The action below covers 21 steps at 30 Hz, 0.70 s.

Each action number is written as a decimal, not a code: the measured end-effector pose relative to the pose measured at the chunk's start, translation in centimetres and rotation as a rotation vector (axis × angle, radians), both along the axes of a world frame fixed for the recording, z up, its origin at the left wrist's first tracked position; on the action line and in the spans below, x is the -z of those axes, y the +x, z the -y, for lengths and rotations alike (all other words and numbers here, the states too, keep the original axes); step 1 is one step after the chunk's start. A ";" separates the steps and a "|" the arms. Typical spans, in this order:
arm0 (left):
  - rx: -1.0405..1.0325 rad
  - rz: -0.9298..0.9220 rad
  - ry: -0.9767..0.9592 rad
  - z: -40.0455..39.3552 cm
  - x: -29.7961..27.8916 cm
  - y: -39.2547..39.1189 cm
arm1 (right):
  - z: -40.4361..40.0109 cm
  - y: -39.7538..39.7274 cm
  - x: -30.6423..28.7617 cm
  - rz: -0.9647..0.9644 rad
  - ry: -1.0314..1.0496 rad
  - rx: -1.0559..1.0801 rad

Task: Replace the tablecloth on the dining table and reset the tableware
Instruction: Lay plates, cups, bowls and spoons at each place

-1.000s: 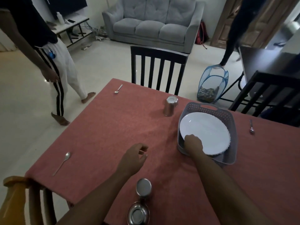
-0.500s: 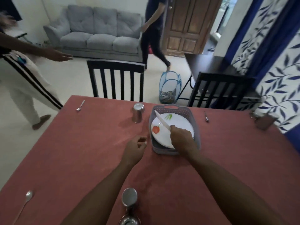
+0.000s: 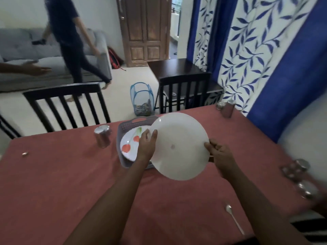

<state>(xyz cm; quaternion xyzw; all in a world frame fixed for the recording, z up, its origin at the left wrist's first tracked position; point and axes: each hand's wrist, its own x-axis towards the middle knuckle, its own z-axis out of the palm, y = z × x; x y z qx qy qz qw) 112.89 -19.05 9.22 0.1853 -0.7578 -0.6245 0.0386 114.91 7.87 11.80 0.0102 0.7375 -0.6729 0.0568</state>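
A white plate is held tilted above the table, its underside toward me. My left hand grips its left rim and my right hand grips its right rim. Behind and left of it, a grey plastic basket holds another plate with red flower prints. The red tablecloth covers the dining table.
Steel tumblers stand by the basket, at the far right corner and, blurred, at the right edge. A spoon lies near right. Dark chairs line the far side, with a blue mesh hamper beyond. One person walks past the sofa.
The top plate has come out of the basket and up over the table. My left hand has joined the right on its rim. My view has swung to the right.
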 end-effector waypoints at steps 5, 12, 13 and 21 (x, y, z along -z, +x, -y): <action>0.196 0.113 -0.201 -8.3 1.5 -1.6 | -9.0 2.4 4.7 0.214 -0.143 0.220; 0.347 0.251 -0.280 -20.2 4.9 -4.3 | -18.2 5.7 11.2 0.327 -0.257 0.523; 0.367 0.251 -0.294 -21.9 5.3 -4.7 | -19.3 5.9 11.9 0.331 -0.256 0.571; 0.493 0.282 -0.382 -35.1 8.2 -5.9 | -26.2 7.6 15.6 0.396 -0.043 0.993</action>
